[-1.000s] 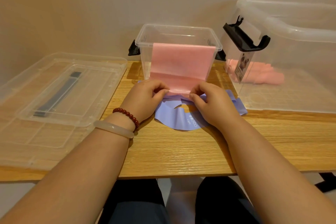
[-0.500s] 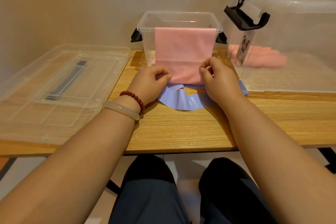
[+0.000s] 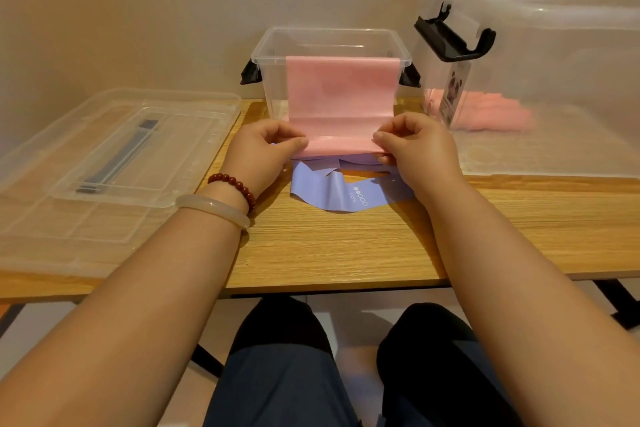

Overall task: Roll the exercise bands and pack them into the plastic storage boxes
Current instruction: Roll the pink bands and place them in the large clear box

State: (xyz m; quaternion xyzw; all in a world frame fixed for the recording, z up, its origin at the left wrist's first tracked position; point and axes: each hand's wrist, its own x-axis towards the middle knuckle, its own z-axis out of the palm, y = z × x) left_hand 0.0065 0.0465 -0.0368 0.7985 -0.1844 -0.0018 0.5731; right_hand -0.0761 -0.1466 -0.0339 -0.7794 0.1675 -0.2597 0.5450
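Both hands are pinching the bottom edge of the pink band. I am watching the left hand gripping its left end and the right hand gripping its right end, fingers curled over a folded strip. Half a second ago the right fingertips were sitting higher on the edge; now they are lying level with the left ones. The band is hanging over the front rim of the small clear box, reaching down to the table. A purple band is lying rumpled just under the hands. Pink rolls are resting inside the large box on the right.
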